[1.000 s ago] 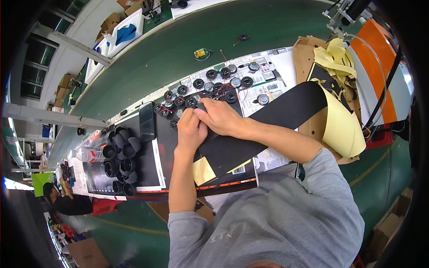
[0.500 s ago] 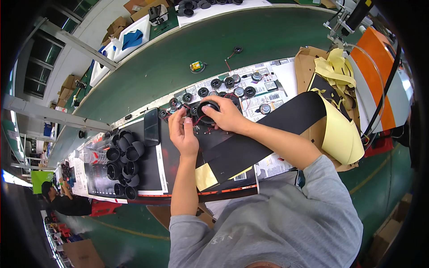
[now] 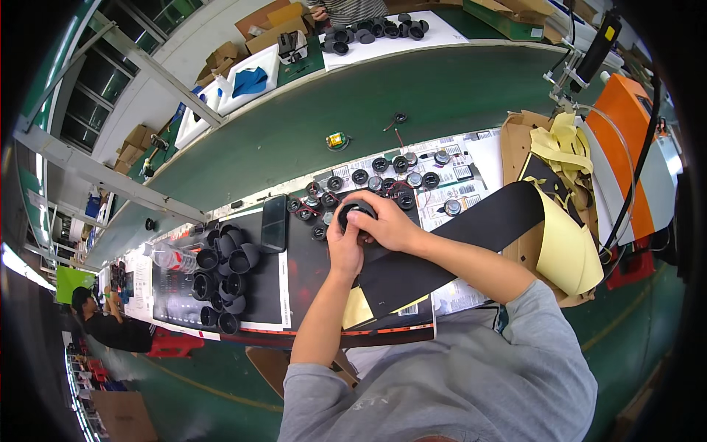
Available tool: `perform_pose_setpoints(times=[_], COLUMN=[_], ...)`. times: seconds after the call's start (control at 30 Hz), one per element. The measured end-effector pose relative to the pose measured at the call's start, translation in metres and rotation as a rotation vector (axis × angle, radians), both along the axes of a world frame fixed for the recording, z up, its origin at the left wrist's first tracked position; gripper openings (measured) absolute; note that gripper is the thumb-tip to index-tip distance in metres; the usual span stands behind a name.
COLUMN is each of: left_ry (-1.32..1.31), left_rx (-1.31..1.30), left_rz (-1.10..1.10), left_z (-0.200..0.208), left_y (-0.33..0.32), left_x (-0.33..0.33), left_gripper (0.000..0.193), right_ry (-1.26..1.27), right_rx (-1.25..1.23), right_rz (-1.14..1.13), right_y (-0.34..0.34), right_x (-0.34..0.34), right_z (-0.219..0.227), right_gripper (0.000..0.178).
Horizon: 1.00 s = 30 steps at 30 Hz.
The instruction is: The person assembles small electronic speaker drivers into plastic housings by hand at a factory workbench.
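Head view, and both hands were on it! The right hand point(image 3: 390, 223) curled its fingers around the far side of a black cup point(image 3: 359, 205), thumb at the mouth; the left hand point(image 3: 346, 249) pressed its fingers along the near left, probably steadying it. Small round speakers point(image 3: 359, 177) lay just beyond, seemingly within easy reach; spare cups point(image 3: 239, 261) crowded together leftward, perhaps saving room.
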<state>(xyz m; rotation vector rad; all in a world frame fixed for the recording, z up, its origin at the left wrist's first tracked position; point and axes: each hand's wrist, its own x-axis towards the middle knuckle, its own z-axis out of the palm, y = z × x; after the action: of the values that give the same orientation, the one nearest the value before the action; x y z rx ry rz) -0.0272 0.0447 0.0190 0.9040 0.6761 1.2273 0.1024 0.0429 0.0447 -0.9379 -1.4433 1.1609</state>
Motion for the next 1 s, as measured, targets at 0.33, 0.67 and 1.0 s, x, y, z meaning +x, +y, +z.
perform_pose_setpoints(times=[0.33,0.67,1.0], left_ry=[0.188,0.202,-0.473], left_rx=[0.073,0.028,-0.226], left_rz=[0.194,0.161,-0.262], left_z=[-0.021,-0.02,-0.005], left_y=[0.005,0.011,0.02], left_x=[0.009,0.004,-0.015], left_gripper=[0.022,0.024,0.054], right_ry=[-0.137,-0.112,-0.355], right_rx=[0.109,-0.007,0.903], right_rz=[-0.134,-0.086,-0.524], right_y=[-0.007,-0.002,0.012], right_x=[-0.011,-0.009,0.037], right_z=[-0.021,-0.018,0.029], right_gripper=[0.04,0.033,0.04])
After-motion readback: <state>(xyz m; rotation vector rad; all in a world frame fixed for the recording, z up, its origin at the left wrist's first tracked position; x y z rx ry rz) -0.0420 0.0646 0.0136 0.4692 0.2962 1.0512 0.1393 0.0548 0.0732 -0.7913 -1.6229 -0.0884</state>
